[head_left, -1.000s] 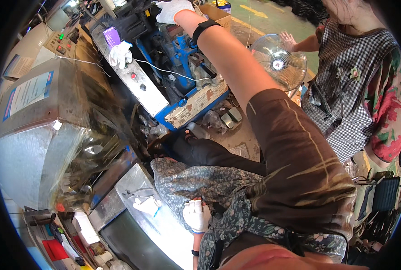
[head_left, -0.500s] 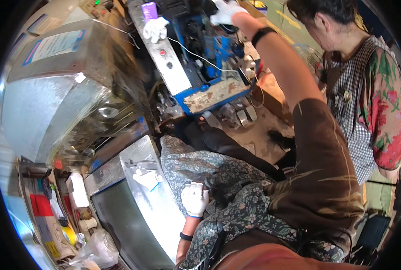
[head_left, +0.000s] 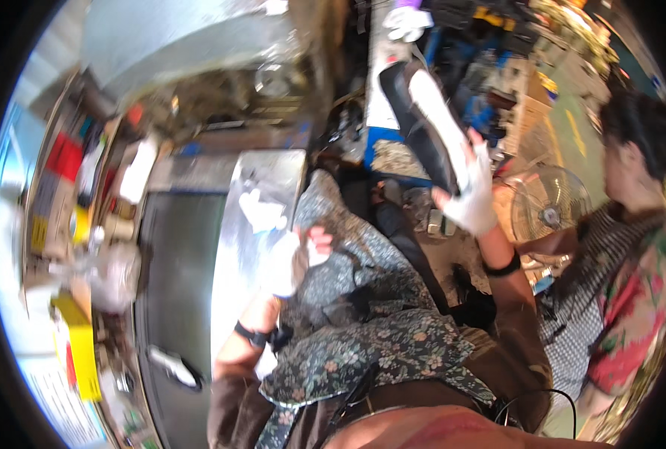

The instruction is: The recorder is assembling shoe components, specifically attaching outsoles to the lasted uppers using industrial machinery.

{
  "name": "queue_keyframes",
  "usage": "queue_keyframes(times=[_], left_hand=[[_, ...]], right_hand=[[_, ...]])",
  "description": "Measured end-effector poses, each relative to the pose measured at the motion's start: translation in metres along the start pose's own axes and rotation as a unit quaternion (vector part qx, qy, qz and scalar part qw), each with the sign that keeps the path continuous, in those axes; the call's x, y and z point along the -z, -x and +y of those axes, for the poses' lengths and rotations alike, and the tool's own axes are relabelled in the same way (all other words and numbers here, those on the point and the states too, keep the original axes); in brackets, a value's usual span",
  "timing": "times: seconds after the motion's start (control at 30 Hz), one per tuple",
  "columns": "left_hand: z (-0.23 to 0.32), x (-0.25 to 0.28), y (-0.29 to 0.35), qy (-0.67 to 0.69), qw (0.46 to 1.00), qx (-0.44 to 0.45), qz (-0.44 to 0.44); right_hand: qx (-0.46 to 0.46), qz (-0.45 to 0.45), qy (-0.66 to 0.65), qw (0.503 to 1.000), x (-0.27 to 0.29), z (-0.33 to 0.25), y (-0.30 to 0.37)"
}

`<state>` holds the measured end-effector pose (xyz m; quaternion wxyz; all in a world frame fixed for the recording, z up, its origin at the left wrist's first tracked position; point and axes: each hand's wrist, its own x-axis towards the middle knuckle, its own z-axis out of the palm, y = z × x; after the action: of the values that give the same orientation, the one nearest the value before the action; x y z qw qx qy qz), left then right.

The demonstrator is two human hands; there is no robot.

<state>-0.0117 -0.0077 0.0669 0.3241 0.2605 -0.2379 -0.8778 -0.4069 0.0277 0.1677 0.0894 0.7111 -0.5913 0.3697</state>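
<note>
Two gloved hands, well apart right now. The right hand (head_left: 474, 200) is clamped on the near end of a long black-and-white shoe-like piece (head_left: 417, 133) — it sticks out up and to the left past the fingers, tilted. That puts it well away from the left hand (head_left: 289, 263), which hangs lower, by the floral apron (head_left: 382, 340) and the shiny metal table (head_left: 236, 258). Left fingers look loosely curled — can't tell if they're gripping anything, too blurry.

shoe pc (head_left: 425, 127): blk/wht | R glove (head_left: 475, 203): wht | apron (head_left: 382, 337): dk, flrl | co-wkr sleeve (head_left: 632, 295): red/grn flrl
</note>
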Motion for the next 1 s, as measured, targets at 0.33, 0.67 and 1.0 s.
queue_keyframes(times=[0.33, 0.67, 1.0], left_hand=[[0.012, -0.016, 0.085, 0.03, 0.99, 0.137, -0.008], [0.198, 0.08, -0.152, -0.416, 0.885, -0.077, 0.193], [0.156, 0.144, -0.248, -0.776, 0.577, -0.065, 0.247]], right_hand=[[0.396, -0.077, -0.172, 0.899, -0.109, -0.083, 0.021], [-0.204, -0.171, -0.277, 0.923, -0.129, -0.066, 0.163], [-0.152, -0.325, -0.155, 0.92, -0.147, -0.07, 0.202]])
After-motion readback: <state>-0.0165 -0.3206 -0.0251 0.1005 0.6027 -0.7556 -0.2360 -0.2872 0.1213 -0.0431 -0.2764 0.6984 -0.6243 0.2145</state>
